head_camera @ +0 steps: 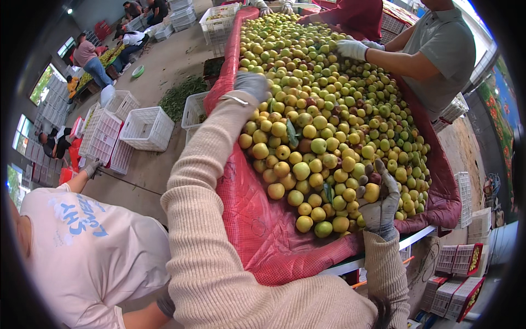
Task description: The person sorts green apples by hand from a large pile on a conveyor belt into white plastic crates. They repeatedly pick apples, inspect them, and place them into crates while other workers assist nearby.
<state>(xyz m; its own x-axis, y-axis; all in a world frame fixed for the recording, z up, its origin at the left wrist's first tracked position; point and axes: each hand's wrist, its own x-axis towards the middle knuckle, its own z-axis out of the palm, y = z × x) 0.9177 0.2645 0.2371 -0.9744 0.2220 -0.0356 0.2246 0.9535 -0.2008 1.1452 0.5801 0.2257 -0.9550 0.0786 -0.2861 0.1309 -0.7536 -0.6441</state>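
A deep heap of small yellow-green fruits (318, 146) that look like jujubes, some with red-brown patches, fills a sorting table lined with red padded fabric (263, 214). My right hand (380, 209), in a grey-coated glove, is at the near right of the heap. Its fingers curl around a yellow fruit (372, 192), and a dark red-brown fruit (374, 178) shows between the fingertips. My left hand (251, 85), also gloved, reaches to the heap's left edge by the raised padded rim. Its fingers are hidden from view. A few green leaves (292, 132) lie among the fruits.
Across the heap a person's white-gloved hand (352, 49) works at the right. At the left, another person in a white T-shirt (94, 246) grips a hooked rod by white plastic crates (147, 128). Cut leaves (183, 96) lie on the floor. Stacked crates (452, 294) stand lower right.
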